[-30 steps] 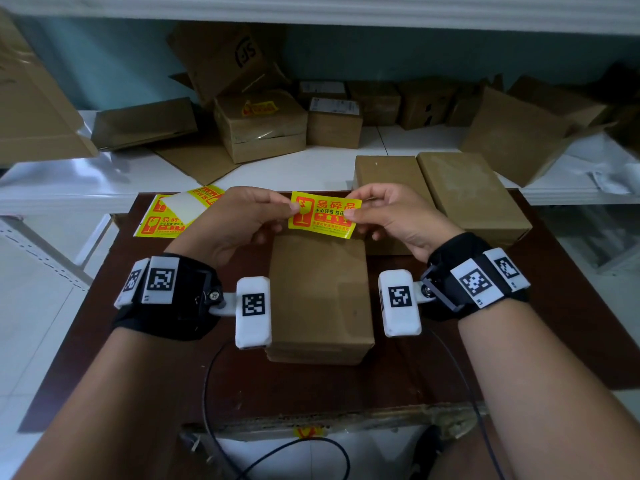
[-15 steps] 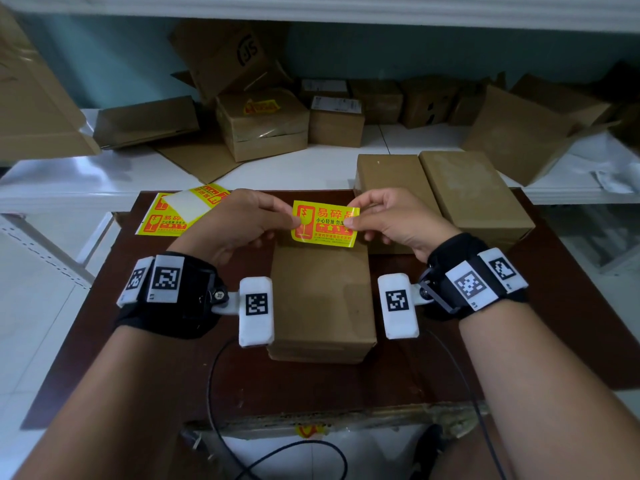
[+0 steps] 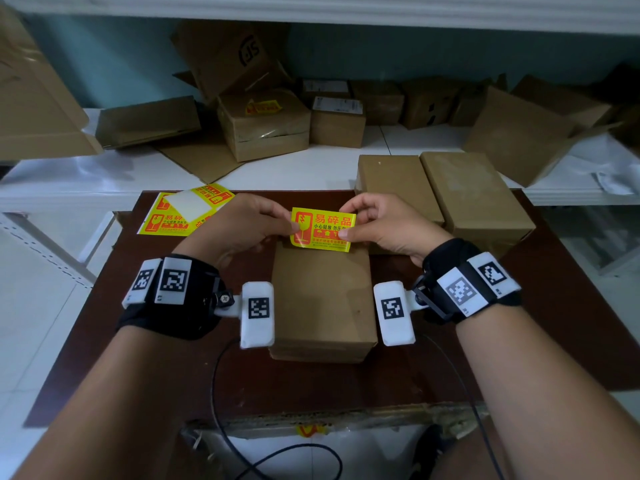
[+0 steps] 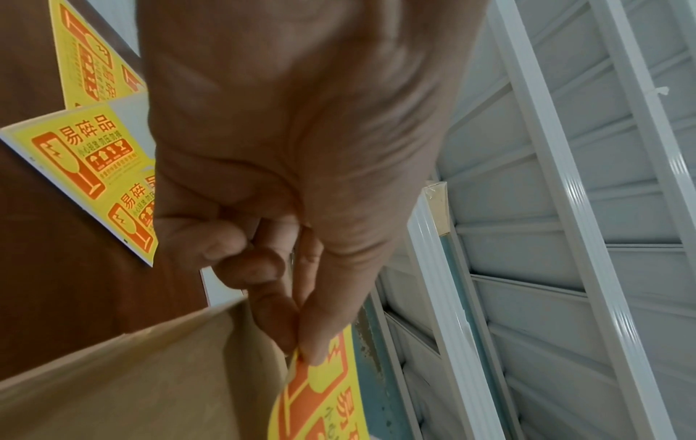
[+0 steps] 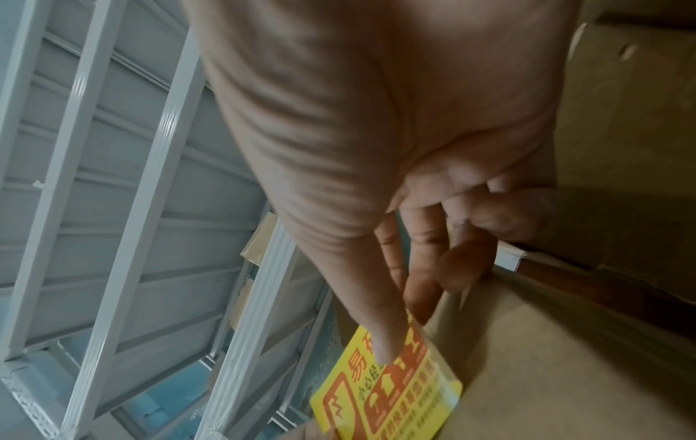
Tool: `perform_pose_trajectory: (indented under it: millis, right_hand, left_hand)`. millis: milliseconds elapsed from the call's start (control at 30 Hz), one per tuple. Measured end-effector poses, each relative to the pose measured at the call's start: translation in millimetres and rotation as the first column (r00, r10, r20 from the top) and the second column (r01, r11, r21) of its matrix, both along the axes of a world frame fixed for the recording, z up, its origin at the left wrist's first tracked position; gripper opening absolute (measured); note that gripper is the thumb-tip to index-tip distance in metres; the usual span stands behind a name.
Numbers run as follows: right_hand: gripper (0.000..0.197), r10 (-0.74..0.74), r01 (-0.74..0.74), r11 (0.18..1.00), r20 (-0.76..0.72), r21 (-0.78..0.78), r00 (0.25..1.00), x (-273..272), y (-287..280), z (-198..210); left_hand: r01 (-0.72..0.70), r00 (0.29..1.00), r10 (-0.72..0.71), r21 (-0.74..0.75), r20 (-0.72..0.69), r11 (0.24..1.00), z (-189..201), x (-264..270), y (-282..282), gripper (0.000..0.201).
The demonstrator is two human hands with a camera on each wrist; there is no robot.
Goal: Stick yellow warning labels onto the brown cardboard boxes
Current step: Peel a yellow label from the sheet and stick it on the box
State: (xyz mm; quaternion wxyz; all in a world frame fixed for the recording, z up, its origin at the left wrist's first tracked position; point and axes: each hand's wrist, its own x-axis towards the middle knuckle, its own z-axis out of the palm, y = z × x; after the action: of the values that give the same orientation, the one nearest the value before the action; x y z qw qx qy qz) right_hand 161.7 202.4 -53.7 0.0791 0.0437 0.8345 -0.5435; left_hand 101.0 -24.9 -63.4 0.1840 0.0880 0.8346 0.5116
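Box: a brown cardboard box (image 3: 322, 299) lies lengthwise at the middle of the desk (image 3: 433, 375), its near end toward the desk's near edge; top bare.
Label: a yellow label (image 3: 322, 230) hangs over the box's far end, printed side up, lower edge close over the box top; whether it touches, I cannot tell.
Left hand: the left hand (image 3: 239, 226) pinches the label's left edge between thumb and forefinger; the other fingers curl under.
Right hand: the right hand (image 3: 384, 223) pinches the label's right edge the same way.
Sheets: label sheets (image 3: 180, 216) lie at the desk's far left corner, hanging over its edge; one shows a white patch.
Two boxes: two boxes (image 3: 443, 192) sit side by side at the far right corner.
Shelf: a white shelf (image 3: 398, 140) past the desk carries more cartons; one box (image 3: 266, 126) bears a yellow label.
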Motion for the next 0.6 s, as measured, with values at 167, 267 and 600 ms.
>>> perform_pose_trajectory:
  millis: [167, 267, 600]
  right_hand:
    - [0.041, 0.030, -0.030, 0.999, 0.003, 0.024, 1.000, 0.4, -2.1, 0.6]
    - [0.039, 0.046, -0.046, 0.999, 0.025, 0.019, 0.999, -0.5, -3.0, 1.3]
    - [0.040, 0.034, -0.034, 0.999, 0.050, 0.001, 0.998, -2.0, -3.7, -0.7]
  left_hand:
    - [0.016, 1.000, -0.016, -0.025, 0.008, 1.000, 3.0, 1.8, -3.5, 0.011]
    - [0.018, 1.000, -0.017, -0.052, 0.008, 0.998, 7.1, 4.7, -3.5, 0.012]
    - [-0.003, 1.000, 0.004, -0.072, 0.021, 0.997, 7.9, 6.7, -2.7, 0.010]
